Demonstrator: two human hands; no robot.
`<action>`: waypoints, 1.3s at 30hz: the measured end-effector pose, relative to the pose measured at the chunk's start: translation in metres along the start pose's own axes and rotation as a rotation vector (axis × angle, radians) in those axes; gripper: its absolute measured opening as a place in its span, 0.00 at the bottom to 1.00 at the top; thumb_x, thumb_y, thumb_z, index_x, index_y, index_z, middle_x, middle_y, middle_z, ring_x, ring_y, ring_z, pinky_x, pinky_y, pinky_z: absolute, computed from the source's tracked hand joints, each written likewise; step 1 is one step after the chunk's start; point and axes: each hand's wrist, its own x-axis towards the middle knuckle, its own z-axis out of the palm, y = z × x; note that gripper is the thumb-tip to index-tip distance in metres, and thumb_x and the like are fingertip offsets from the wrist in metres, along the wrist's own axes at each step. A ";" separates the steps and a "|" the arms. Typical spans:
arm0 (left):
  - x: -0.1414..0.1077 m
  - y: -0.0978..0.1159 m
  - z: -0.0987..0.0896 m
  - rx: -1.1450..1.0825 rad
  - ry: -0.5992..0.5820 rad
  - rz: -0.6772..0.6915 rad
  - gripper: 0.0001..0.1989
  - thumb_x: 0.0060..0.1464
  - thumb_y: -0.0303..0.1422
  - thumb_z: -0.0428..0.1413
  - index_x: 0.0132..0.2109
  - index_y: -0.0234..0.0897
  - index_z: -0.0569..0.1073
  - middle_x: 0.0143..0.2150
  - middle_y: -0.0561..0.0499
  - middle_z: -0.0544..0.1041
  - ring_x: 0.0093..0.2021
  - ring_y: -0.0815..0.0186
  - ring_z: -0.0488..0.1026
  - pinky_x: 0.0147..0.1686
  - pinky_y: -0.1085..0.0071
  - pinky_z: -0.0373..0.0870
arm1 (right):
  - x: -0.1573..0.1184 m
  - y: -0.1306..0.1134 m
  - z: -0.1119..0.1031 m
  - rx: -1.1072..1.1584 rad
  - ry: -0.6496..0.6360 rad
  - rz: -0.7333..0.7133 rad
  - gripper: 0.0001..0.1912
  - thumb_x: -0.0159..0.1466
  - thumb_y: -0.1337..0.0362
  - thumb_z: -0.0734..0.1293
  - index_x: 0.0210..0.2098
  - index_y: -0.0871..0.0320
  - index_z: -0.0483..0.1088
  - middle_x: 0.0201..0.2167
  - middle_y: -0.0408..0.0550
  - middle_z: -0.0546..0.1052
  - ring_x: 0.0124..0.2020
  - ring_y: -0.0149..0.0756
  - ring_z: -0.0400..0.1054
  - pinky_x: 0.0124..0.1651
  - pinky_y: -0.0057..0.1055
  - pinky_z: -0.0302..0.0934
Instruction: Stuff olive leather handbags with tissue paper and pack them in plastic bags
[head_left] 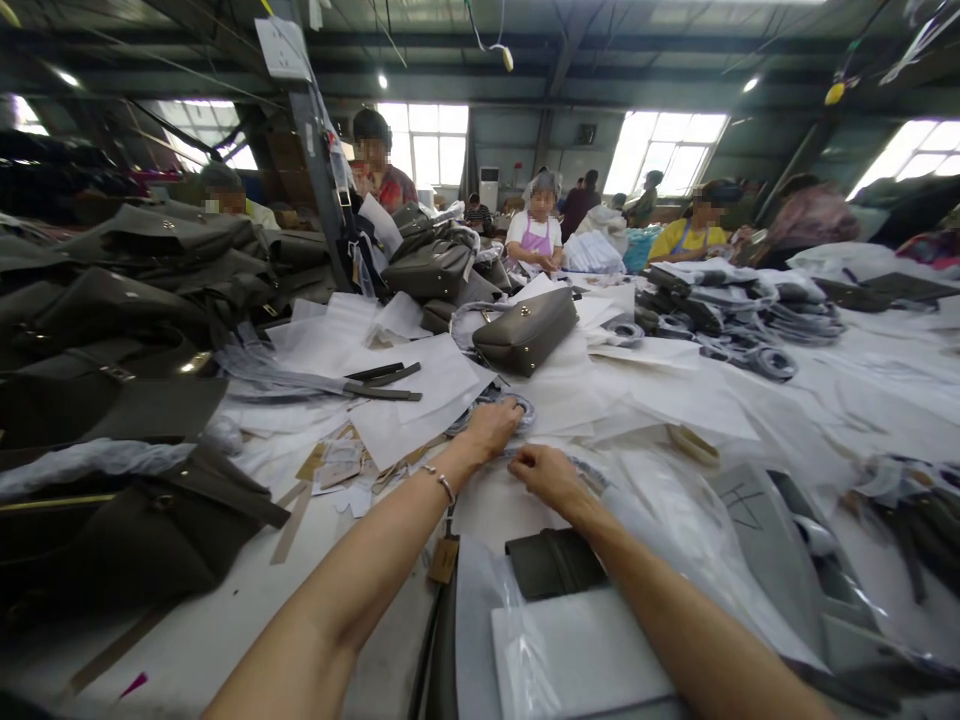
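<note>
Both my arms reach forward over a white-covered table. My left hand (495, 424), with a bracelet at its wrist, is closed on the edge of a coiled, plastic-wrapped strap (523, 412). To its right, my right hand (547, 473) has its fingers curled together; whatever they may pinch is too small to make out. Below the hands lies a dark grey-green bag (555, 562), partly under white sheeting and clear plastic, with a brown tag (443, 560) at its left side. A finished-looking grey bag (527, 330) rests on papers beyond my hands.
Dark bags pile up at the left (112, 330). Loose straps (386, 380) and paper scraps (341, 470) lie left of centre. Wrapped straps (750, 320) are stacked at the back right. A metal post (315, 170) stands behind the table, with several people beyond.
</note>
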 end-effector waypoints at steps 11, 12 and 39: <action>-0.073 0.009 -0.024 0.153 -0.263 0.465 0.21 0.53 0.18 0.50 0.46 0.47 0.76 0.55 0.55 0.75 0.43 0.62 0.72 0.41 0.70 0.66 | -0.001 0.004 -0.030 0.161 0.350 -0.190 0.10 0.60 0.63 0.63 0.37 0.57 0.76 0.37 0.49 0.79 0.40 0.40 0.71 0.46 0.34 0.63; -0.082 0.007 -0.024 0.165 -0.266 0.469 0.21 0.54 0.18 0.49 0.47 0.47 0.76 0.56 0.55 0.74 0.44 0.63 0.72 0.43 0.70 0.67 | 0.000 0.007 -0.025 0.143 0.235 -0.188 0.10 0.59 0.62 0.64 0.36 0.57 0.76 0.36 0.48 0.79 0.39 0.40 0.72 0.46 0.35 0.64; -0.139 -0.046 -0.045 0.196 -0.124 -0.176 0.13 0.58 0.28 0.51 0.45 0.39 0.79 0.43 0.48 0.80 0.43 0.61 0.76 0.45 0.70 0.69 | -0.011 -0.008 0.022 -0.426 -0.022 -0.424 0.25 0.59 0.71 0.66 0.57 0.55 0.70 0.57 0.53 0.72 0.59 0.47 0.62 0.60 0.41 0.52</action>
